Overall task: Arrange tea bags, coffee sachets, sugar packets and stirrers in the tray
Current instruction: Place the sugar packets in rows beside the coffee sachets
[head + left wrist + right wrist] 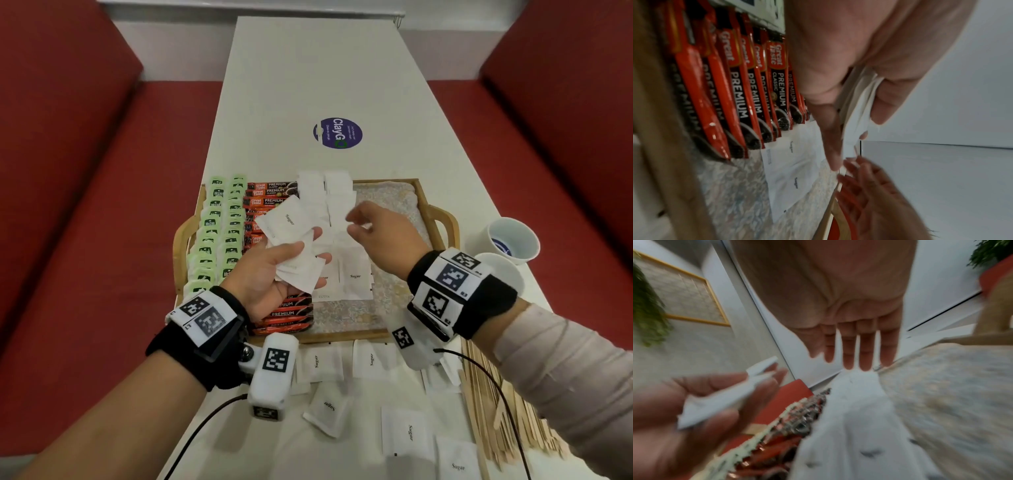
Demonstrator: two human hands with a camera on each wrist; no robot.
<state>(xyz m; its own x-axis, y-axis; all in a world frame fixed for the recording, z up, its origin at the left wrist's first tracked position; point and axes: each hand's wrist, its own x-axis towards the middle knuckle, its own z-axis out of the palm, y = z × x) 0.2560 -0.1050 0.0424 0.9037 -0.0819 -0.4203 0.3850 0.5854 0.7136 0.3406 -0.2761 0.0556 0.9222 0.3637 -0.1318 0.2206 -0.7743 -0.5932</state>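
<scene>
**Sugar packets held over the tray**

A fan of sugar packets is gripped by the left hand above the tray, hiding part of the coffee sachets. The right hand, fingers straight and holding nothing, is blurred in the right wrist view. The stirrers are cut off at the tabletop edge.

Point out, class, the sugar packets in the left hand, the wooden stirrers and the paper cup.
sugar packets [291, 236]: head view, on the top packet's printed face.
wooden stirrers [493, 411]: head view, mid-length of the bundle.
paper cup [524, 229]: head view, on its right rim.
</scene>
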